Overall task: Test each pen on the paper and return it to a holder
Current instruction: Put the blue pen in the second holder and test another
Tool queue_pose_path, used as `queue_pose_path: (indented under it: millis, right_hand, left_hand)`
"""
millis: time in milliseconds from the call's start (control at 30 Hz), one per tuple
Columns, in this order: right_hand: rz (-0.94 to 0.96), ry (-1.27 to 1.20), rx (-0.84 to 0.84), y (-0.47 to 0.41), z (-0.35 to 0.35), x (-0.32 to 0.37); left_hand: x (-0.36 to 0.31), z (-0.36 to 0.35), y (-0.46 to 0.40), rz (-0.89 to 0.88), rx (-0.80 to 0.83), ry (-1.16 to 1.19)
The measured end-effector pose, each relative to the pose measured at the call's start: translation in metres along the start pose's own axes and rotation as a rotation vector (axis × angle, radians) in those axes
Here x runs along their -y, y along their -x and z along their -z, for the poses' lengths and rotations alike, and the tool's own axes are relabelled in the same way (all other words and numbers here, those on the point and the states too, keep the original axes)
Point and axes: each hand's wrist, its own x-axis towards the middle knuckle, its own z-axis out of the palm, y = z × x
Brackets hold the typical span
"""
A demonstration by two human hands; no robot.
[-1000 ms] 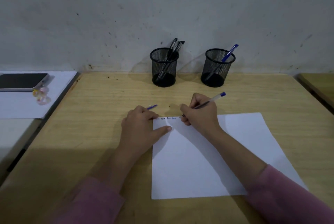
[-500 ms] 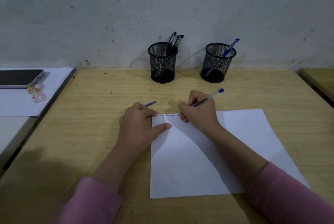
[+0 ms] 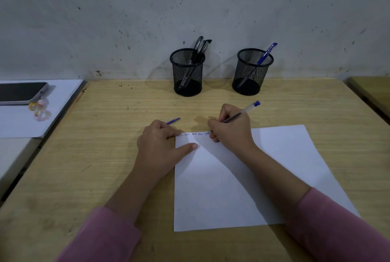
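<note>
A white sheet of paper lies on the wooden desk. My right hand grips a clear pen with a blue end, its tip on the paper's top edge beside a short row of blue writing. My left hand rests at the sheet's top left corner, thumb pressing the paper, fingers curled round a blue pen cap that sticks out behind them. By the wall stand two black mesh holders: the left holder has black pens, the right holder one blue pen.
On a lower surface to the left, a phone and a small clear trinket lie on white paper. Another wooden surface begins at the far right. A wall stands right behind the holders.
My right hand has written a little further along the top line of the paper. The view has shifted slightly. My left hand stays where it was.
</note>
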Motion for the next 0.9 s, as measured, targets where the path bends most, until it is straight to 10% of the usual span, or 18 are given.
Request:
queue_pose_path:
  millis: [900]
  right_hand:
    - [-0.090,-0.180,-0.155,-0.0023,0.0087,0.0058]
  left_hand:
    - [-0.0008,0.0009,-0.0018,-0.021,-0.003,0.015]
